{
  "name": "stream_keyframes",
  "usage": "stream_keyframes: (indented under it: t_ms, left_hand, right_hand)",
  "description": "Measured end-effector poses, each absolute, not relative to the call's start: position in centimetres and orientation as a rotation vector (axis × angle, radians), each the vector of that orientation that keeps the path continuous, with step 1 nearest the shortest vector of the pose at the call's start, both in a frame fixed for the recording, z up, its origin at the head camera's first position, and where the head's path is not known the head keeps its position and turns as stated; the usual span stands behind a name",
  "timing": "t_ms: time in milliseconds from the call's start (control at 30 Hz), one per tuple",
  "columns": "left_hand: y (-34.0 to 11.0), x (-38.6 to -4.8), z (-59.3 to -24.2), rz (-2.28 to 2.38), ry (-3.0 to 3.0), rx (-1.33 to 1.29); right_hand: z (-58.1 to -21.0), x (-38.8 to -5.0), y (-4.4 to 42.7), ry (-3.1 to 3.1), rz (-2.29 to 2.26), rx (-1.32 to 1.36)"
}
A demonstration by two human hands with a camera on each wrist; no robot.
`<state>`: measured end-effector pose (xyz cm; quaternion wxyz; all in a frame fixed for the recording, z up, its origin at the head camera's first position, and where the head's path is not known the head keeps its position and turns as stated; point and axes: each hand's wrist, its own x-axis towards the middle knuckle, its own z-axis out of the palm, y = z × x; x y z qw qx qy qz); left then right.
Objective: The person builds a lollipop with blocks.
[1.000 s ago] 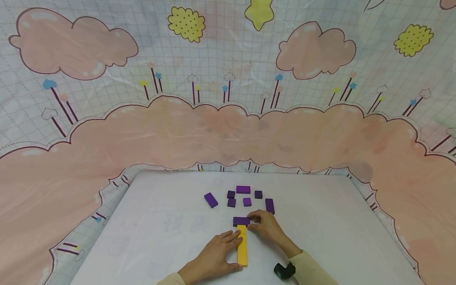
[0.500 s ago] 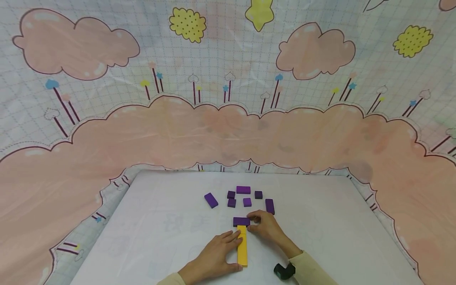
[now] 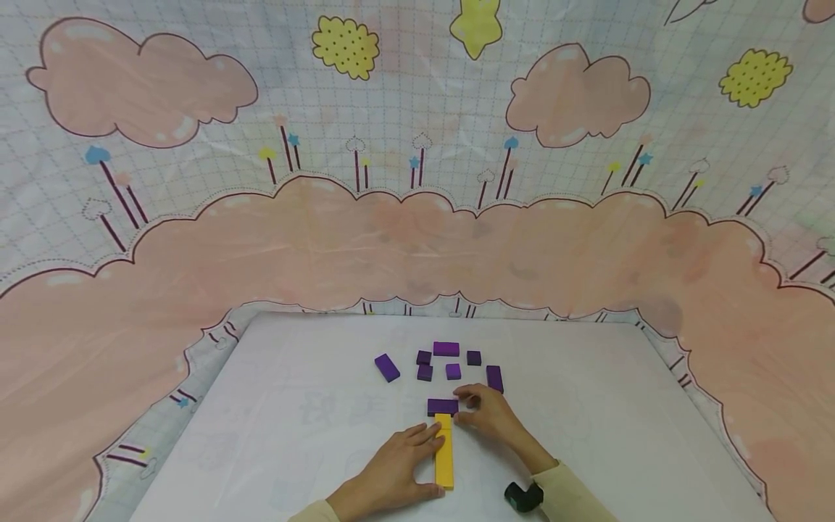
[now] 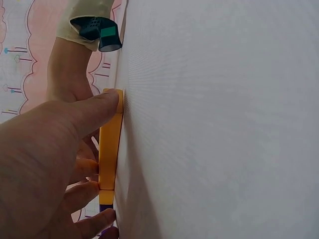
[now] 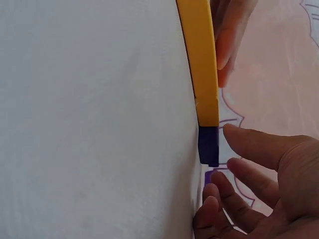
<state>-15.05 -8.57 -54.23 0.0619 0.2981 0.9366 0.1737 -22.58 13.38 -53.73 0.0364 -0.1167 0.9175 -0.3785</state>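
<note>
While our left hand (image 3: 404, 460) rests ungrasping from 9 o'clock on the yellow bar (image 3: 445, 464), thumb at its 6 o'clock end, we see a purple block (image 3: 442, 407) touching the bar's 12 o'clock end. Our right hand (image 3: 493, 417), just beside the block's 3 o'clock end, is relaxed, clasping nothing. Farther towards 12 o'clock, we count 7 scattered purple pieces (image 3: 446, 349).

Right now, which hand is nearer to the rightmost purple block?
Right. The right hand is just on the near side of the rightmost purple block; contact is unclear. The left hand is farther off, nearer the person and to the left, touching the yellow blocks.
</note>
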Motion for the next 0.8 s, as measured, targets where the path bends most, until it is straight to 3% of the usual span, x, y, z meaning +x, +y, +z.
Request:
stream_keyframes:
  t_ms: [800]
  left_hand:
    - [-8.5,-15.1,-53.9,0.543,2.795,0.887]
  right_hand:
    - [-51.5,-23.3,14.4,2.789,-1.332,-0.282]
